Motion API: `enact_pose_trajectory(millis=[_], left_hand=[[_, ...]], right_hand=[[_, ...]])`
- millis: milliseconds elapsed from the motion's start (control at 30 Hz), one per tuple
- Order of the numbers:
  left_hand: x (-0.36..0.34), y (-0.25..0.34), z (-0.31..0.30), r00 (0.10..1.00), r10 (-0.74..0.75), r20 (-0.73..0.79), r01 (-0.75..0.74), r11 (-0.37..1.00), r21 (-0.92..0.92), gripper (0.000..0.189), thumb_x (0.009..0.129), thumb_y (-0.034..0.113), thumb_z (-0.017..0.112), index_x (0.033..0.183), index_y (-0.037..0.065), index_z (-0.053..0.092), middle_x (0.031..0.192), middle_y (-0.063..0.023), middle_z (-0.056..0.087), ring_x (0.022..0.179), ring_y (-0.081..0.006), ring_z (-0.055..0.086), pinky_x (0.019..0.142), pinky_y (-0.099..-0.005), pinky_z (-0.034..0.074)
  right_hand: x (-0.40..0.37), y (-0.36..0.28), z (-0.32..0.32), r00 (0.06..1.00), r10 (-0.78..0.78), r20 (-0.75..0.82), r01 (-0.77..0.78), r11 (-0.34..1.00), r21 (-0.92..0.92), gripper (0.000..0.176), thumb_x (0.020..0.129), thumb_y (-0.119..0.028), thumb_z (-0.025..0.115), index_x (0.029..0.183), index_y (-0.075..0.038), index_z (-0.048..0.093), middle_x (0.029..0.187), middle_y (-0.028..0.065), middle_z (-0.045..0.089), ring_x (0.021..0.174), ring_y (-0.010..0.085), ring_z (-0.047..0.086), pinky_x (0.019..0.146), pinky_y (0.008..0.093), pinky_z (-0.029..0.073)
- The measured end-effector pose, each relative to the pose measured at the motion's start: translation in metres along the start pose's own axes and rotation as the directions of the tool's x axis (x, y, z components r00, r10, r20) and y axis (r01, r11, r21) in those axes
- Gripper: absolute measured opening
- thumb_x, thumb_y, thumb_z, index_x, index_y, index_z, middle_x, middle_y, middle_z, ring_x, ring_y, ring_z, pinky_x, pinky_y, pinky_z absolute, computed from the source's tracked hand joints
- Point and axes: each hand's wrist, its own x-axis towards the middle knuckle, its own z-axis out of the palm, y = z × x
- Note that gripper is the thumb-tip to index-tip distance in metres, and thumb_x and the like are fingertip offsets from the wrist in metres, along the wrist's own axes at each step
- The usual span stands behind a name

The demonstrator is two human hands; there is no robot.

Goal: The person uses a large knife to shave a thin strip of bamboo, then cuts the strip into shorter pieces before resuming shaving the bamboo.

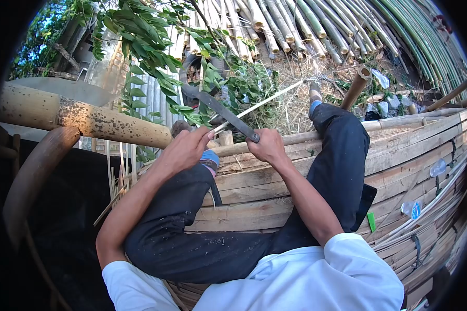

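My right hand is wrapped round the handle of a large dark knife, whose curved blade points up and to the left. A thin pale bamboo strip passes by the blade, running from my left hand up to the right. My left hand pinches the strip's lower end near my knee. The blade lies across the strip and seems to touch it. Both hands are in front of my bent legs, above the edge of the bamboo slat platform.
A thick spotted bamboo pole juts in from the left. Leafy branches hang ahead. Many bamboo poles lie beyond, and a bamboo post rises at right. Plastic cups, a green piece and a phone lie right.
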Motion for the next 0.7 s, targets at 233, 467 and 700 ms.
enact_pose_trajectory(millis=[233,467,700], left_hand=[[-0.017,-0.024,-0.006,0.998,0.0,-0.059,0.001,1.0,0.014,0.029,0.098,0.027,0.045,0.088,0.001,0.052,0.067,-0.0255,0.053,0.068,-0.0467,0.053,0.059,-0.0507,0.038],[-0.011,-0.011,-0.006,0.999,-0.018,-0.047,0.019,0.999,0.034,0.029,0.098,0.028,0.043,0.094,0.001,0.055,0.07,-0.0249,0.057,0.071,-0.0476,0.054,0.066,-0.0548,0.04],[-0.008,-0.006,-0.005,0.999,-0.03,-0.025,0.031,0.998,0.062,0.028,0.098,0.027,0.044,0.093,0.002,0.056,0.071,-0.0271,0.057,0.073,-0.0485,0.054,0.067,-0.0572,0.039]], right_hand=[[0.02,0.039,-0.018,0.964,0.266,-0.013,-0.265,0.962,0.06,0.033,0.076,-0.031,0.059,0.068,0.002,0.064,0.069,0.0262,0.061,0.071,0.0436,0.062,0.069,0.0486,0.047],[0.001,-0.009,-0.006,0.994,0.074,0.074,-0.081,0.993,0.088,0.031,0.077,-0.031,0.057,0.07,-0.002,0.064,0.068,0.0246,0.06,0.069,0.0432,0.06,0.067,0.0487,0.047],[0.007,0.009,-0.011,0.993,0.079,0.089,-0.078,0.997,-0.012,0.028,0.076,-0.032,0.057,0.073,-0.006,0.068,0.07,0.0238,0.062,0.071,0.0428,0.061,0.07,0.0485,0.048]])
